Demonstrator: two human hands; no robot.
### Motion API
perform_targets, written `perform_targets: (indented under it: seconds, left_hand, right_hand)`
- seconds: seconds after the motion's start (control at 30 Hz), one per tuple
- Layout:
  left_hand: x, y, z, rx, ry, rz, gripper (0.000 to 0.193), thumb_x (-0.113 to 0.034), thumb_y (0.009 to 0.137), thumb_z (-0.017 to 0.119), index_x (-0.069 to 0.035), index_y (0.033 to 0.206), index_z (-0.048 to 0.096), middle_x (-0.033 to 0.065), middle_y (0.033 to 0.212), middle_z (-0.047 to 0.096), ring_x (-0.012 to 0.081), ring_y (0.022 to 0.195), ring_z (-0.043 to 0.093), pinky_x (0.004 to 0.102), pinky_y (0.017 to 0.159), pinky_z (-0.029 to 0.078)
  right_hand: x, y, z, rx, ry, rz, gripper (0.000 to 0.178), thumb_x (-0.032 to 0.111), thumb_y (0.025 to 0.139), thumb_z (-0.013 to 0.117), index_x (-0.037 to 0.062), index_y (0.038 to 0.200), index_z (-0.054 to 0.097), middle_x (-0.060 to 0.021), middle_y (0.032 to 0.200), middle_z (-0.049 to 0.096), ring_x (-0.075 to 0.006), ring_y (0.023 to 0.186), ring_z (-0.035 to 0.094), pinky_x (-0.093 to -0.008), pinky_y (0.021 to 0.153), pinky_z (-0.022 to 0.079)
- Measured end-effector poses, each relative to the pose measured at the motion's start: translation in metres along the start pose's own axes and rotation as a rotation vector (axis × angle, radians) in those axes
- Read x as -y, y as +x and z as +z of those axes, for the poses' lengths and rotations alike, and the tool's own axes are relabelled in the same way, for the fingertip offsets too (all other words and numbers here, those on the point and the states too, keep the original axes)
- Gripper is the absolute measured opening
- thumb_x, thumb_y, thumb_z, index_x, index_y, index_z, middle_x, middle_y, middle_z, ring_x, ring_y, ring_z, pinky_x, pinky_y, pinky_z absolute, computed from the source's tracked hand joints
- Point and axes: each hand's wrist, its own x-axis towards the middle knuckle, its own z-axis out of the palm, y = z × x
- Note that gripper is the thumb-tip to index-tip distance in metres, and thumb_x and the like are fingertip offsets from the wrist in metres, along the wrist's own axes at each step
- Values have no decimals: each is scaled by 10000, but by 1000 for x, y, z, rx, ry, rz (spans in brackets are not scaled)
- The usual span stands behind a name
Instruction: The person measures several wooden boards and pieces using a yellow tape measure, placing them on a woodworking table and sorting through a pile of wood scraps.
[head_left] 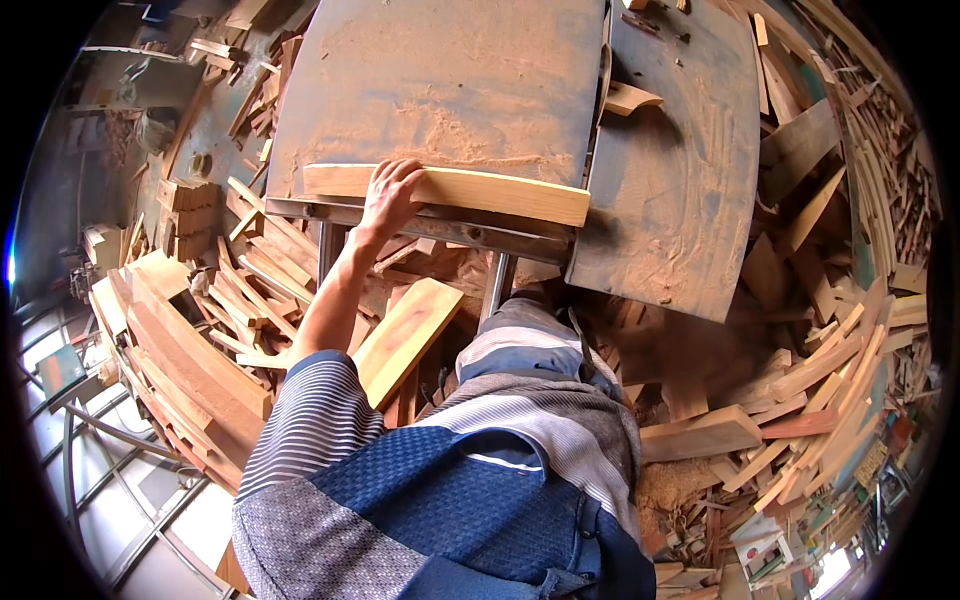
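shirt: the wearer's blue, patterned top (pixel 440 500) lies closest to the lens, the body facing the table's near edge, which puts the wood within easy arm's reach.
curved board: a pale, gently bowed length of wood (pixel 500 194) lies along the near edge of the sawdust-covered table, its right end by the seam; lying lengthwise there, it seems easy to steady from above.
left hand: reaches over the board left of its middle (pixel 393 198), fingers bent across it in a partly closed grip, probably to stop it sliding; the thumb is hard to make out.
right hand: does not show, so how open it is and whether it has hold of anything cannot be told.
table: a broad flat top (pixel 350 50), dusted with sawdust (pixel 450 125), giving the board a level support.
front rail: a metal bar (pixel 450 228) just below the board, apparently bracing the table's edge.
side panel: a second flat surface (pixel 670 230) across the seam, with a small curved offcut (pixel 630 98) near its left edge.
loose plank: slants below the rail (pixel 410 335), perhaps merely propped on the pile.
stacked pieces: bowed lengths at left (pixel 195 350) nest along their curves, likely to save room.
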Motion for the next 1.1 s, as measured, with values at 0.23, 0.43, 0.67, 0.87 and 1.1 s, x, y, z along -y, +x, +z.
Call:
perform_targets:
  seconds: [0.23,0.43,0.67,0.87,1.1]
  left_hand:
    - [3,1,1,21,-20,-4,585,-35,619,833,-66,1185,692,106,1307,663,316,1264,591,459,1114,425]
    - [7,4,2,53,-37,5,591,-52,625,850,-60,1194,689,111,1301,664,330,1258,591,462,1119,422]
    - [10,8,-2,87,-26,26,594,-102,625,881,-61,1184,684,107,1278,665,337,1253,591,464,1105,434]
    - [9,14,-3,124,-57,27,598,-92,646,868,-51,1210,675,121,1292,656,356,1266,581,470,1108,429]
    - [11,17,-1,196,-64,13,605,-109,654,885,-56,1222,681,118,1317,652,349,1286,574,469,1104,436]
  right_hand:
    - [-3,-7,2,-13,2,8,273,193,946,670,67,1187,658,-238,1081,696,-427,1051,668,-463,860,522]
    - [-4,-12,6,-19,15,11,273,195,944,674,68,1184,658,-238,1077,695,-429,1046,669,-464,854,524]
    - [-1,-13,19,-22,28,6,273,197,941,678,69,1181,658,-239,1072,695,-432,1040,670,-466,847,526]
    - [-3,-16,23,-41,38,8,273,199,939,682,70,1179,659,-240,1068,695,-435,1035,671,-468,841,528]
    - [3,-20,28,-65,48,5,274,202,936,686,72,1176,659,-240,1063,694,-438,1029,673,-470,834,530]
